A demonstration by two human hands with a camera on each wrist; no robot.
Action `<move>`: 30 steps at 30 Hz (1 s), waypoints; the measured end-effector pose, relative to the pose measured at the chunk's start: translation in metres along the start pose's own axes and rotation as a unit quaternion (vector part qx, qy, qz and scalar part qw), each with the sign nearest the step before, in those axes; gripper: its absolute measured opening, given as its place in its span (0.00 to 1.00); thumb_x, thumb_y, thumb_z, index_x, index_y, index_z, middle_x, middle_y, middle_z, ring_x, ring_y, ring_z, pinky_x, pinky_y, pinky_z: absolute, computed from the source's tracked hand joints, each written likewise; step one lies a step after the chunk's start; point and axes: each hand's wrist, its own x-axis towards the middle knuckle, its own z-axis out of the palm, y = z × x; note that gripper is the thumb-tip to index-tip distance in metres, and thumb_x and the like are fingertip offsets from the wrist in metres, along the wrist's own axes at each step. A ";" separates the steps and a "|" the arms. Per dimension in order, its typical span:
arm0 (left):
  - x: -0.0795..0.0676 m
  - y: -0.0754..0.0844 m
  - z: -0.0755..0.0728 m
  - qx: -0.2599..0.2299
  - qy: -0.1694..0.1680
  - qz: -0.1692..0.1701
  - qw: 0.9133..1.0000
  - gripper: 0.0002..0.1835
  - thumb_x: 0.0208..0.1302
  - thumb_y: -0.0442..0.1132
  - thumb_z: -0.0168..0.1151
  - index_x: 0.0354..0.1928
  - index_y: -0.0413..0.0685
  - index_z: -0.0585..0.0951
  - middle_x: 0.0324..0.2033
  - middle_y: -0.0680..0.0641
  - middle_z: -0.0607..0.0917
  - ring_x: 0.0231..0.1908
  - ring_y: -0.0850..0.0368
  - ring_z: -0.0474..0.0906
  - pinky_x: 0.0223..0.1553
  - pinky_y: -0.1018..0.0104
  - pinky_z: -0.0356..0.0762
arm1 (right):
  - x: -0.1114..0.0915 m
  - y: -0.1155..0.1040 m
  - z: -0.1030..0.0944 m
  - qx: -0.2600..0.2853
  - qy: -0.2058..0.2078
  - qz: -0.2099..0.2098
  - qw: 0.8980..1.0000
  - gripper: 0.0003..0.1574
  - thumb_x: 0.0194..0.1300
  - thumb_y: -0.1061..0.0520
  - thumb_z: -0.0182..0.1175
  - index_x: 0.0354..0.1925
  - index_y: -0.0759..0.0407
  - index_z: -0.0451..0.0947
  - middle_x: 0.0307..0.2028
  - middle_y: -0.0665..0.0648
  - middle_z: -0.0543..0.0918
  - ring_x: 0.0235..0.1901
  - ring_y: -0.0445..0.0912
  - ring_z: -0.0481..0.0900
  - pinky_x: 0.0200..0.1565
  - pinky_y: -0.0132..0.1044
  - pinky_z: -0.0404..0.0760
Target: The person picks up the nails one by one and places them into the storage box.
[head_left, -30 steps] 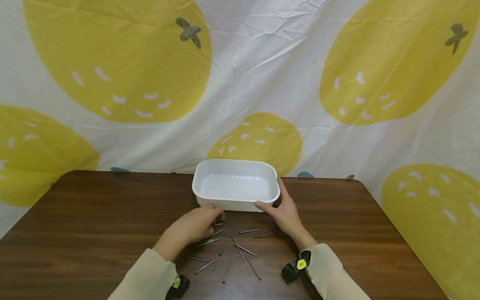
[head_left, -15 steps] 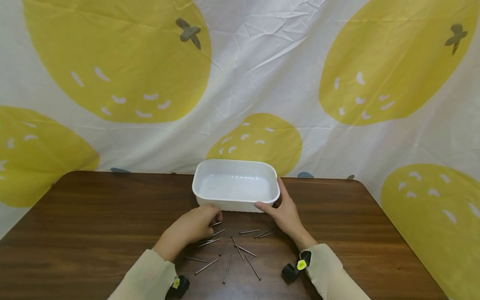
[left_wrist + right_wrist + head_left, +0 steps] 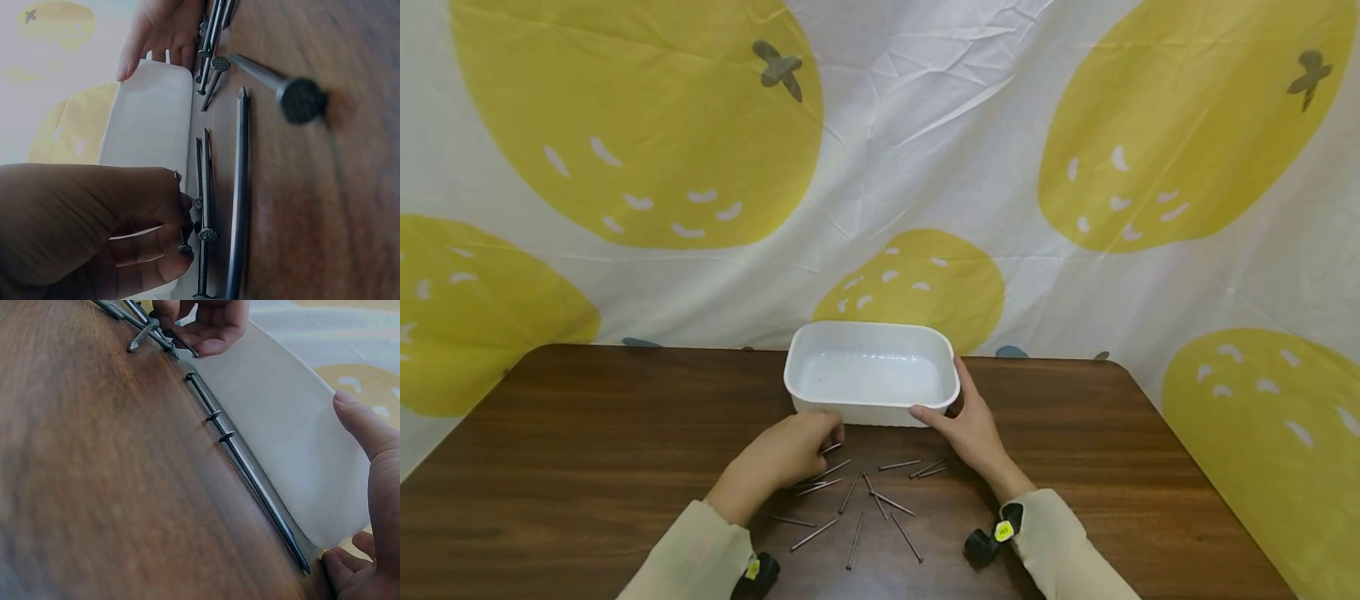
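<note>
A white rectangular baking dish stands at the back of the table, and no nails show inside it. My right hand holds its right end, thumb over the front rim and fingers round the side. In front of the dish, my left hand pinches a nail between thumb and curled fingers; part of that nail is hidden by them. Several loose steel nails lie scattered on the wood between both hands, some crossing. Close under the left fingers lie more nails, apart from the dish.
The brown wooden table has rounded back corners. Directly behind it hangs a white cloth with yellow fruit shapes. A black wrist camera sits by the right sleeve, another camera by the left.
My left fingertips have drawn in slightly, and the nail at them has tilted a little upward. The right hand, the dish and the other nails keep their places.
</note>
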 end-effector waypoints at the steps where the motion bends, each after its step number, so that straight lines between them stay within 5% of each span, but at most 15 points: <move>1: 0.000 0.000 0.000 -0.001 0.000 -0.001 1.000 0.16 0.46 0.22 0.66 0.36 0.45 0.79 0.28 0.50 0.78 0.30 0.58 0.72 0.33 0.62 0.73 | 0.000 0.000 0.000 -0.003 0.000 0.002 1.000 0.65 0.58 0.54 0.74 0.81 0.46 0.45 0.77 0.60 0.61 0.69 0.57 0.70 0.68 0.54 0.70; 14: 0.001 -0.001 0.000 -0.003 -0.004 0.012 1.000 0.16 0.46 0.22 0.66 0.39 0.44 0.82 0.31 0.50 0.81 0.32 0.58 0.75 0.35 0.62 0.76 | -0.001 0.000 -0.001 -0.014 0.009 0.004 1.000 0.63 0.60 0.51 0.73 0.81 0.46 0.45 0.78 0.58 0.59 0.71 0.55 0.69 0.67 0.53 0.72; 30: -0.001 -0.014 -0.007 -0.085 -0.010 0.095 0.992 0.18 0.48 0.19 0.60 0.41 0.41 0.80 0.30 0.49 0.80 0.32 0.63 0.72 0.34 0.72 0.73 | -0.002 0.003 -0.001 -0.047 0.001 0.027 0.999 0.64 0.61 0.47 0.72 0.81 0.50 0.43 0.78 0.62 0.58 0.71 0.57 0.69 0.66 0.53 0.74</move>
